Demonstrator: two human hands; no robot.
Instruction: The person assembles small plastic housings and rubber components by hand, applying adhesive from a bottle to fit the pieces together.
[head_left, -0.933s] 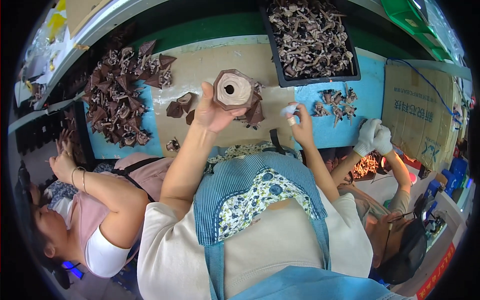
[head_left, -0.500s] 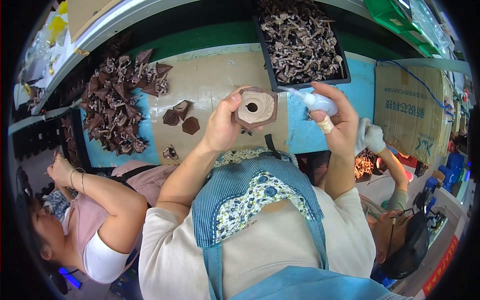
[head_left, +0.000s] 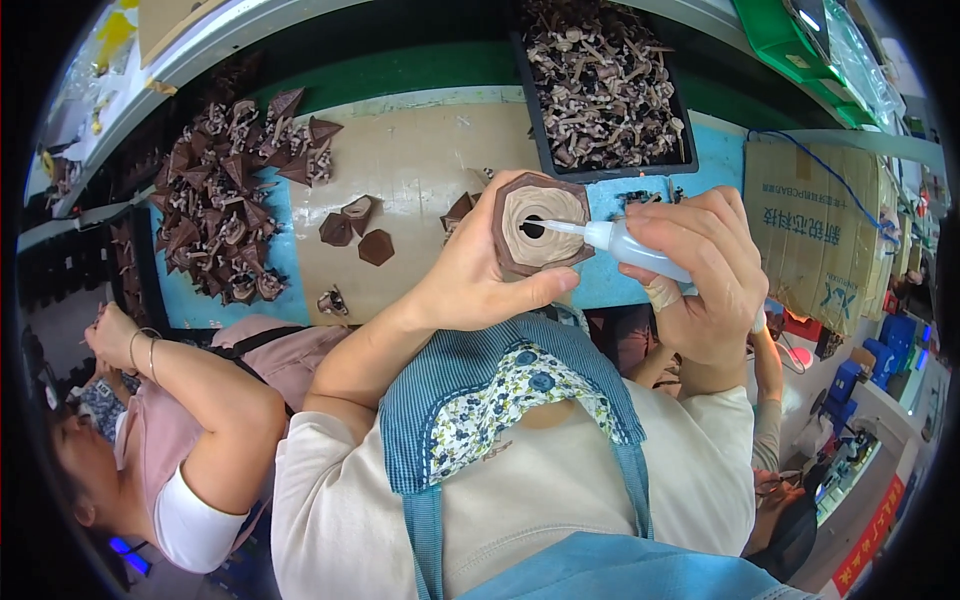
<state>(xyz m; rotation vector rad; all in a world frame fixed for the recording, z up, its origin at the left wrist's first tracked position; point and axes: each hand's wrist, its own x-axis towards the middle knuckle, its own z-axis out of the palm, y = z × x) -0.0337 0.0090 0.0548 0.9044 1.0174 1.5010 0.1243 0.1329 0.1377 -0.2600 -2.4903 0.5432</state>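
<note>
My left hand (head_left: pixel 485 265) is closed around a brown hexagonal part (head_left: pixel 558 235) with a lighter, ridged inner face and a dark hole at its centre. In my right hand (head_left: pixel 705 275) is a translucent squeeze bottle (head_left: pixel 645 252), lying on its side with its thin white nozzle at the hole. Whether the tip touches the part I cannot tell. A bandage (head_left: pixel 662 292) wraps my right thumb. Left of my left hand, several small brown hexagonal pieces (head_left: pixel 376 247) lie on the tan table covering (head_left: pixel 400 150).
A heap of brown cone-topped figures (head_left: pixel 225 190) covers the left of the table. At the back, a black tray (head_left: pixel 690 150) holds many small brown figure parts (head_left: pixel 600 80). A cardboard box (head_left: pixel 805 220) stands at right. Co-workers (head_left: pixel 215 400) sit on both sides.
The squeeze bottle has come left and down, its nozzle now at the hole. The hexagonal part has shifted slightly right and nearer. The right co-worker's gloved hand has dropped mostly from sight.
</note>
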